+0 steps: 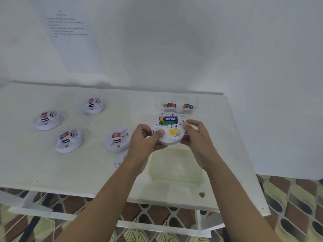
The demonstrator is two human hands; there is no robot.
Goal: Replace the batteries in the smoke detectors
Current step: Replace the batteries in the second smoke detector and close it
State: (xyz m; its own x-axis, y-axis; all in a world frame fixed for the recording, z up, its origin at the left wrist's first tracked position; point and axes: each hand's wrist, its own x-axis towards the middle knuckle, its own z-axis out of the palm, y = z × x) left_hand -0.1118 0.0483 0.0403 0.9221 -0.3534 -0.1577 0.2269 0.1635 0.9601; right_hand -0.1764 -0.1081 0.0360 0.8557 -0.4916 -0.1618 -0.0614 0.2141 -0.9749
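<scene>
Fingers [190, 123] gripping detector [168, 130] rim, perhaps above table [87, 168]

Four smoke detectors [70, 125] lie left of the tray [176, 165]; batteries box [178, 105] behind it (near the wall).

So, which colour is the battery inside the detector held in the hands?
Blue with a yellow end, the battery shows clearly in the head view.

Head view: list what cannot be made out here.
- Paper sheet on the wall: print too blurred to read.
- White disc on the table: partly hidden by the left forearm.
- Detector label text: too small, partly under the left hand.
</scene>
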